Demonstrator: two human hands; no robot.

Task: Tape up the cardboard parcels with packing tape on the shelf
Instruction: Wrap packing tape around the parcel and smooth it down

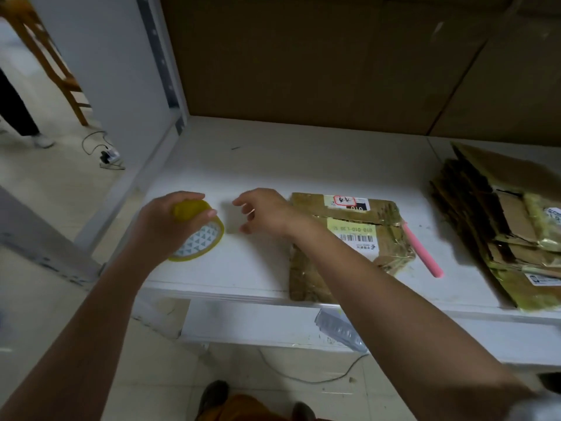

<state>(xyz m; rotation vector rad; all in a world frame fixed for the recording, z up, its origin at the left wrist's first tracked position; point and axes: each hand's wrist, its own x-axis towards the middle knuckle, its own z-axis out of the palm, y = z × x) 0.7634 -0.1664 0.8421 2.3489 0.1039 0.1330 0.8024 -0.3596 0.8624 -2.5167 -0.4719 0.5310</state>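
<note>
Head view: left hand [165,221] grips the tape roll [198,235] at nine o'clock on the shelf [258,165]; right hand [267,212], fingers loosely curled and holding nothing, likely seeks the tape's end; parcel [346,238] at three o'clock.

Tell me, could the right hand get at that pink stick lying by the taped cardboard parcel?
Probably yes. The right hand holds nothing, and the pink stick lies uncovered on the white shelf, right of the taped cardboard parcel. The hand would only need to swing back across the flat parcel.
</note>
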